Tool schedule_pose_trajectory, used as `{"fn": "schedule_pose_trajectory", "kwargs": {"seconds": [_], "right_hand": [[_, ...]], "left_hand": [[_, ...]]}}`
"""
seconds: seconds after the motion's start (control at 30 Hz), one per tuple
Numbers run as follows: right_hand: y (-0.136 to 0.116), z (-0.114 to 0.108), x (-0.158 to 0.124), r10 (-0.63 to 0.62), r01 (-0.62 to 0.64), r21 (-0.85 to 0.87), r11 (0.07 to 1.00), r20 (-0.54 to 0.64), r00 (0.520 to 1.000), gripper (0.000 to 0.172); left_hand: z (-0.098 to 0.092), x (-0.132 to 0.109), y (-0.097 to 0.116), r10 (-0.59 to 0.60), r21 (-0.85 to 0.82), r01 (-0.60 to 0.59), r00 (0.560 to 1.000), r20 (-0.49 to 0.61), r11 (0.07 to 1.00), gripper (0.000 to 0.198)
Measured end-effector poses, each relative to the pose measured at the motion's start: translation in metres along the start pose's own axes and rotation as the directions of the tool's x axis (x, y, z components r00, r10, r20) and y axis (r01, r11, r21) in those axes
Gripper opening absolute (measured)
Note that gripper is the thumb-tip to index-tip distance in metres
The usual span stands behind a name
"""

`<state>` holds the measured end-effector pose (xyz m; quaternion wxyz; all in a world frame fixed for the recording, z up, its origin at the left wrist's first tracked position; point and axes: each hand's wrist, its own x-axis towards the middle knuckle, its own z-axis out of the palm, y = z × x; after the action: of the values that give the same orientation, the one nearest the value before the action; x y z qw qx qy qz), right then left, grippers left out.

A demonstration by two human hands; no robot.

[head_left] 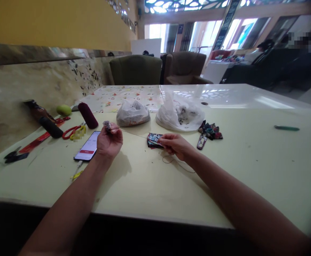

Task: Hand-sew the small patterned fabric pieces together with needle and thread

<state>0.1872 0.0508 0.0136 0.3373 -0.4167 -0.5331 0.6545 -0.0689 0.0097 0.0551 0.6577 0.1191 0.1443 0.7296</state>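
Just the head view here. The left hand [109, 142] is lifted a bit off the table [251, 167], with the fingers curled closed and pinching a small dark scrap [107, 125] at the tips. The scrap is too tiny and blurry to say what's printed on it.

The right hand [175, 145] is down on the table, its fingertips closed on the edge of a patterned fabric piece [152, 139] lying flat just left of it. The hand covers part of the piece, so I can't see its full shape. A thin thread [171, 160] loops on the table by the right wrist, and I can't tell where its ends go.

A lit phone [88, 145] sits just beside the left hand, one corner hidden behind it, and the screen text is unreadable. Further left are red-handled scissors [70, 131] next to a blurred-out patch, a maroon spool [88, 115], a black cylinder [51, 127] and a green round thing [64, 110] near the wall.

Behind the hands are a grey plastic bag [132, 113] and a white plastic bag [179, 113], their contents just dim dark shapes. Thread snips [201, 141] lie touching a heap of colourful fabric bits [211, 129]. A green pen [286, 128] lies well apart on the right. Both forearms are cut off by the bottom edge.
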Motion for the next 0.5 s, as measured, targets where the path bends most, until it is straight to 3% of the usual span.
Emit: {"fn": "schedule_pose_trajectory", "kwargs": {"seconds": [0.07,0.13,0.23,0.3,0.33,0.4,0.5], "right_hand": [[0.001,-0.002,0.002,-0.075,0.073,-0.015,0.997,-0.114,0.991,0.029],[0.000,-0.007,0.006,-0.204,0.181,-0.107,0.978,-0.272,0.941,0.025],[-0.005,-0.018,0.010,-0.489,0.337,-0.377,0.863,-0.455,0.744,0.018],[-0.011,-0.021,0.010,-0.629,0.400,-0.511,0.761,-0.429,0.648,0.015],[-0.014,-0.020,0.007,-0.664,0.428,-0.540,0.725,-0.383,0.642,0.014],[-0.018,-0.011,0.000,-0.686,0.476,-0.556,0.682,-0.260,0.679,0.014],[-0.021,0.010,-0.014,-0.702,0.541,-0.586,0.603,-0.067,0.709,0.014]], "left_hand": [[0.000,0.000,-0.001,0.001,0.009,-0.001,1.000,-0.019,1.000,0.038],[0.001,0.001,-0.004,0.008,0.046,-0.003,0.996,-0.091,0.999,0.039],[0.000,0.000,-0.017,-0.027,0.166,0.070,0.969,-0.244,0.984,0.040],[-0.001,-0.003,-0.029,-0.099,0.246,0.184,0.941,-0.323,0.952,0.037],[-0.001,-0.006,-0.036,-0.139,0.278,0.246,0.925,-0.353,0.929,0.036],[-0.002,-0.012,-0.048,-0.211,0.308,0.335,0.903,-0.373,0.891,0.035],[-0.002,-0.020,-0.062,-0.353,0.305,0.440,0.886,-0.300,0.844,0.036]]}}
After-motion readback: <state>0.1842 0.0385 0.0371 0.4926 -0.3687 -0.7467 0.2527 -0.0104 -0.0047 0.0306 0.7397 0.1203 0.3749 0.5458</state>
